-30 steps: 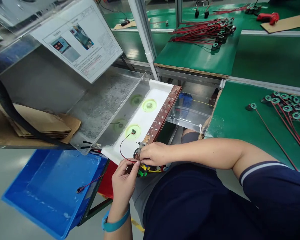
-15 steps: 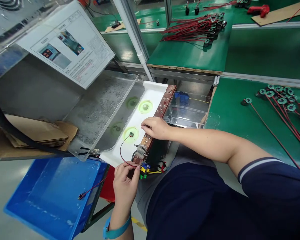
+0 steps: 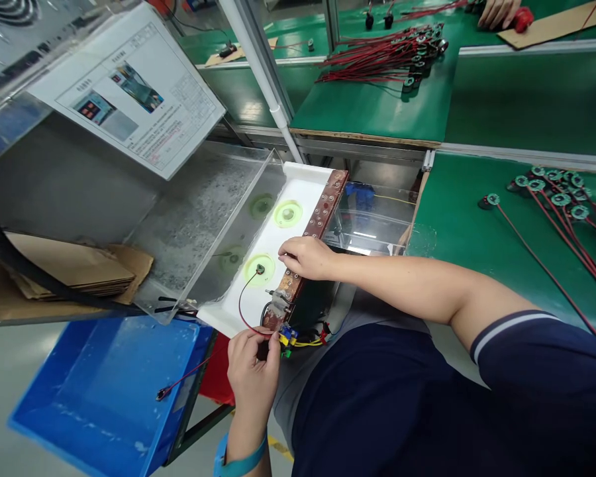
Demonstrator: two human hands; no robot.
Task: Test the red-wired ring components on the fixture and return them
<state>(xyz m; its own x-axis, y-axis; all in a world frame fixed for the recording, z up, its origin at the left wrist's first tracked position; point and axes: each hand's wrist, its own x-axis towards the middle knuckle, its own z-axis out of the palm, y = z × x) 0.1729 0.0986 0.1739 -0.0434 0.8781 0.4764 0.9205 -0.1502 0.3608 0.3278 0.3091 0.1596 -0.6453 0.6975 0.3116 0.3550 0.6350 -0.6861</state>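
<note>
- The red wire point(image 3: 242, 306) is pinched in the left hand point(image 3: 252, 371), at 6 o'clock of the tray point(image 3: 258, 305), keeping it taut.
- The brown strip point(image 3: 314, 232) is pressed flat by the right hand point(image 3: 308, 257), fingers curled, steadying it.

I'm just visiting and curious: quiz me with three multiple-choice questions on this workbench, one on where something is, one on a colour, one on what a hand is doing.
1. Where does the right hand rest?
A. in the blue bin
B. on the brown strip beside the white tray
C. on the cardboard stack

2. What colour is the wristband on the left arm?
A. red
B. yellow
C. blue

3. What is the left hand doing?
A. pinching the red wire at the tray's near end
B. lying flat and open
C. holding a screwdriver

Answers:
1 B, the right hand lies on the brown strip along the white tray.
2 C, the band is blue.
3 A, its fingers close on the red wire that curves to the green disc.
</note>
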